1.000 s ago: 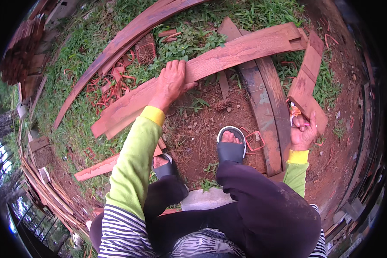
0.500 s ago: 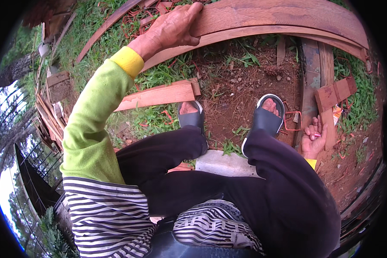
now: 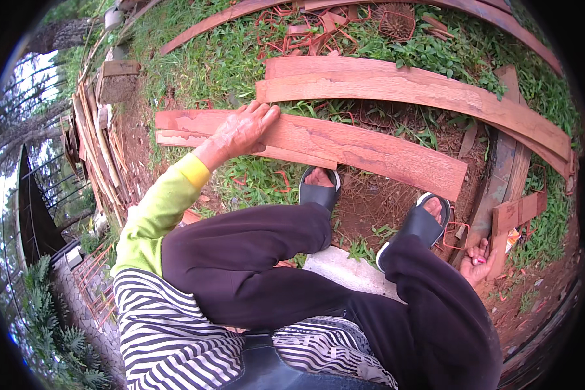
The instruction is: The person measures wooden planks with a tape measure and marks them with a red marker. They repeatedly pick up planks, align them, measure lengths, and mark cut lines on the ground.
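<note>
My left hand (image 3: 239, 132) grips the top of a reddish, slightly curved board (image 3: 377, 155), which lies across the front of my feet over a narrower piece (image 3: 298, 156). Just beyond, longer curved boards (image 3: 396, 81) lie across the grass and over a dark weathered beam (image 3: 489, 188). My right hand (image 3: 474, 263), at the lower right, is closed with curled fingers around a small white and pink item (image 3: 480, 259), too small to name. It is beside the beam and a short jointed wooden piece (image 3: 519, 212). My sandalled feet (image 3: 424, 229) are on the dirt.
More curved boards (image 3: 201, 34) arc across the far grass, with tangled orange loops and scraps (image 3: 303, 39) and a round brown prickly object (image 3: 394, 23). A pile of sticks and slats (image 3: 96, 156) lies at left. A pale slab (image 3: 335, 263) is beneath my legs.
My left hand has left the longer board, now lying farther forward, and grips a shorter board nearer my feet. My view has swung round. My right hand stays low at the right.
</note>
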`<action>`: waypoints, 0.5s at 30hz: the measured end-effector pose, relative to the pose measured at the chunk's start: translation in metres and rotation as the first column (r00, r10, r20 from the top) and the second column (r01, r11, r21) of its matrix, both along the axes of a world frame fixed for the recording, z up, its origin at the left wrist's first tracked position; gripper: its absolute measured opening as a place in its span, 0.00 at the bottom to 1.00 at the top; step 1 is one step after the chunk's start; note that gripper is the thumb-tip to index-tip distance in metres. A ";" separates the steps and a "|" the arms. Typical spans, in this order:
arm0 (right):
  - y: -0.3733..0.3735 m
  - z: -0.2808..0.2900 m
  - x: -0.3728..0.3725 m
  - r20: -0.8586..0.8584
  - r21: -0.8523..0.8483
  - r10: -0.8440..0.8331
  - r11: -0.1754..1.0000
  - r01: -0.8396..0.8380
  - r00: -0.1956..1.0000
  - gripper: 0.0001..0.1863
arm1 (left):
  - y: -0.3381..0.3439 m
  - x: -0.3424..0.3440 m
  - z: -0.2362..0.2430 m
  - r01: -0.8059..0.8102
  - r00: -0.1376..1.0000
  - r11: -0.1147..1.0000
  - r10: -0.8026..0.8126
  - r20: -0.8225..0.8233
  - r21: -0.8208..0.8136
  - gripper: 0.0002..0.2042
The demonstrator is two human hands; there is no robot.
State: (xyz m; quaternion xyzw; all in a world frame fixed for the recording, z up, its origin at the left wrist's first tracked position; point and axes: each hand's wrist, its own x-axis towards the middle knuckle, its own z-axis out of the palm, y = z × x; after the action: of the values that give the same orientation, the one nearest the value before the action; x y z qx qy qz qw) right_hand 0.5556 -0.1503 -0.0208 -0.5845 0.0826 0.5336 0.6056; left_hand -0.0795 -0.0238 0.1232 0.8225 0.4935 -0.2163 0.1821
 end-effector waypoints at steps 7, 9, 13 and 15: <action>0.028 0.043 -0.039 -0.028 -0.019 0.034 0.999 -0.034 0.999 0.19 | -0.057 -0.077 -0.017 -0.123 0.977 0.992 0.118 -0.176 -0.018 0.43; 0.022 0.038 -0.032 -0.033 0.008 0.060 0.998 -0.060 0.998 0.19 | -0.070 -0.103 -0.024 -0.072 0.972 0.997 0.075 -0.221 0.022 0.39; 0.007 0.023 -0.019 -0.057 0.167 0.144 0.977 -0.133 0.988 0.19 | -0.094 -0.131 -0.027 -0.362 0.893 0.932 0.344 -0.290 -0.007 0.47; 0.006 0.020 -0.018 -0.074 0.236 0.180 0.959 -0.158 0.981 0.19 | -0.089 -0.122 -0.019 -0.430 0.842 0.902 0.418 -0.340 0.044 0.48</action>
State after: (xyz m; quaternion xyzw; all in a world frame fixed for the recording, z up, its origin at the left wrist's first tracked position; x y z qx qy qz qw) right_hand 0.5380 -0.1446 -0.0008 -0.4898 -0.0011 0.6166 0.6163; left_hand -0.2020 -0.1128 0.1043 0.6396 0.6832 -0.3183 0.1512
